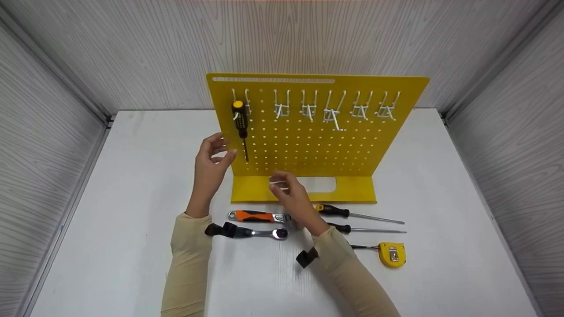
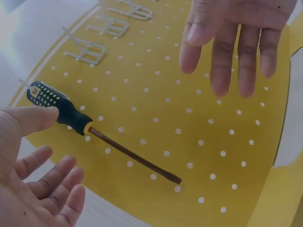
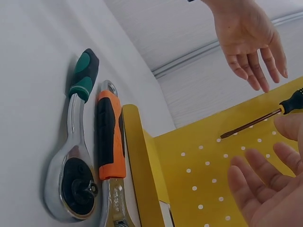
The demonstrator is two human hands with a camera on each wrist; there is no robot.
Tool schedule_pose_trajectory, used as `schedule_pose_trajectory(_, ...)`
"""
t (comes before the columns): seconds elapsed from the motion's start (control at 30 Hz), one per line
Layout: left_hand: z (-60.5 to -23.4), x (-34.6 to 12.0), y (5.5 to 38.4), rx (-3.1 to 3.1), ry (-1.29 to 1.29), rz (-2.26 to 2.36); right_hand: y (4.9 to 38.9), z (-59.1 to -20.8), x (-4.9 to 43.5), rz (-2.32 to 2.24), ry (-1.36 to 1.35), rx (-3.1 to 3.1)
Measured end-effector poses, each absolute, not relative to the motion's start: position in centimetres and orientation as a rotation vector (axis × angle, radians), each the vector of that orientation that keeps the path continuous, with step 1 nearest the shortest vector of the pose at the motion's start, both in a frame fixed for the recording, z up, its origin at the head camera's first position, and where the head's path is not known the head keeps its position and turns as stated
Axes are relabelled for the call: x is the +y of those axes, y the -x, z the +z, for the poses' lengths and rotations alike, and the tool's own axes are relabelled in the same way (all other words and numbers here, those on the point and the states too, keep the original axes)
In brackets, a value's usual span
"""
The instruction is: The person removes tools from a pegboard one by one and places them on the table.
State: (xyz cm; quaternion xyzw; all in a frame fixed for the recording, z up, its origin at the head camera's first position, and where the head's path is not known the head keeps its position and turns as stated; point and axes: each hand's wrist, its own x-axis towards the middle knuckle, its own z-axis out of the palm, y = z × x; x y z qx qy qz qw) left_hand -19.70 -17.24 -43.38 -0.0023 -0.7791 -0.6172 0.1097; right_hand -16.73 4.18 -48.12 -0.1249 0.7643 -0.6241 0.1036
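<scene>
A screwdriver (image 1: 240, 121) with a black and yellow handle hangs from a white hook at the left end of a yellow pegboard (image 1: 317, 149), blade downward. Beside the board's left edge is my left hand (image 1: 211, 165), close to that screwdriver, its fingers loosely bent around nothing. In the left wrist view the thumb of the left hand (image 2: 33, 165) appears near the screwdriver's handle (image 2: 57, 106); contact cannot be told. My right hand (image 1: 291, 193) is in front of the board's base with relaxed fingers; the right wrist view shows the right hand (image 3: 270, 184) holding nothing.
Several white hooks (image 1: 308, 110) line the board's upper part. On the white table (image 1: 110, 211) lie an orange-handled adjustable wrench (image 1: 255, 216), a ratchet wrench (image 1: 264, 234), a screwdriver (image 1: 374, 217), another screwdriver (image 1: 374, 230) and a yellow tape measure (image 1: 392, 254).
</scene>
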Motion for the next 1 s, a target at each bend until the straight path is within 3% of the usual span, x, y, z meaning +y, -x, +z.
schedule_pose_trajectory(1.0,-42.7,-15.0,22.0,-2.31,0.031,-1.864,19.6,-49.3,2.7,-1.784,0.352,2.226)
